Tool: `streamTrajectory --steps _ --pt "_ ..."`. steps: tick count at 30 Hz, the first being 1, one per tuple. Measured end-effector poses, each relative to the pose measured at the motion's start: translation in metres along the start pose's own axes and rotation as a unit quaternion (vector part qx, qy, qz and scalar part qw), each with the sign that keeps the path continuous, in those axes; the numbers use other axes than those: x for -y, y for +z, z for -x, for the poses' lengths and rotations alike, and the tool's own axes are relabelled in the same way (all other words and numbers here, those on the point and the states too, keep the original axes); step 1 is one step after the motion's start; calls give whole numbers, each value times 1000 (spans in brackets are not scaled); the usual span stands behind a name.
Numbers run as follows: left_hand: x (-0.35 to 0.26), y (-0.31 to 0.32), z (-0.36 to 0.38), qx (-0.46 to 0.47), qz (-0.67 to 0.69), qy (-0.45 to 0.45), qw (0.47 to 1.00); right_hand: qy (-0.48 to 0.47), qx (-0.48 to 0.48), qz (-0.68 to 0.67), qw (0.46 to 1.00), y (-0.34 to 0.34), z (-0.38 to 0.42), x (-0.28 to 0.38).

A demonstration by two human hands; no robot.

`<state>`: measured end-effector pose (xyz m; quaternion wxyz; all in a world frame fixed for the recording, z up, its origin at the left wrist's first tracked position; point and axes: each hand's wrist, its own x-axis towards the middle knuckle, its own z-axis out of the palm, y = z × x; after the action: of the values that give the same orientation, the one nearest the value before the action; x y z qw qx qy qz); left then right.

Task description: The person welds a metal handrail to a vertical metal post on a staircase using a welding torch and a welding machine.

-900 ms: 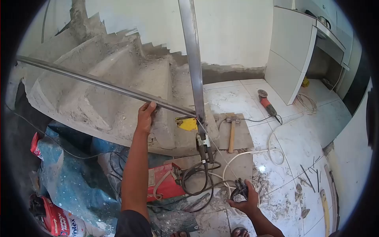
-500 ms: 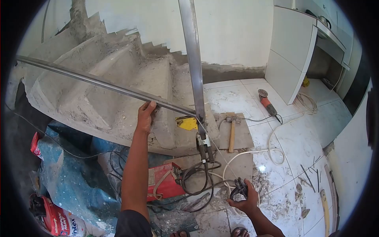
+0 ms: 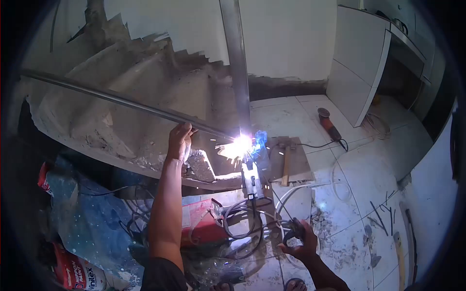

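Observation:
My left hand (image 3: 180, 140) is closed on the long metal bar (image 3: 111, 97), which slants from the upper left down to the upright metal post (image 3: 237, 68). A bright welding arc (image 3: 242, 144) with sparks and bluish smoke glows where bar and post meet, hiding the joint. Just below it a clamp (image 3: 251, 178) is fixed at the foot of the post. At the lower right, my right hand (image 3: 303, 241) is wrapped round a black electrode holder (image 3: 294, 234). The thin rod from the holder is hard to make out in the glare.
Concrete stairs (image 3: 131, 92) rise at the left. A red welding machine (image 3: 204, 220) with looped cables stands low in the middle. A hammer (image 3: 286, 165), an angle grinder (image 3: 329, 125) and metal rods (image 3: 381, 217) lie to the right. A paint bucket (image 3: 73, 266) is bottom left.
A bright arc with sparks and smoke has appeared at the joint, and the surroundings look darker. Both hands are in nearly the same places.

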<state>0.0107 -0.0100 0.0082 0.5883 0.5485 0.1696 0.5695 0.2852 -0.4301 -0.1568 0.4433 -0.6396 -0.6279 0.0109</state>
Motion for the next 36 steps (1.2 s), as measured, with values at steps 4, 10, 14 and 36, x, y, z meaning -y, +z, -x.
streamTrajectory --steps 4,10,14,36 --pt "7 -19 -1 -4 -47 -36 998 72 21 -63 995 1 10 -1" --pt "-3 -6 3 -34 -66 -58 996 45 -9 -37 998 -6 -3 9" --pt "3 -8 1 -58 -58 -47 996 48 -8 -41 998 -5 -4 9" --pt "10 -19 -5 10 -20 -36 999 -6 -9 -16 1000 2 -3 1"
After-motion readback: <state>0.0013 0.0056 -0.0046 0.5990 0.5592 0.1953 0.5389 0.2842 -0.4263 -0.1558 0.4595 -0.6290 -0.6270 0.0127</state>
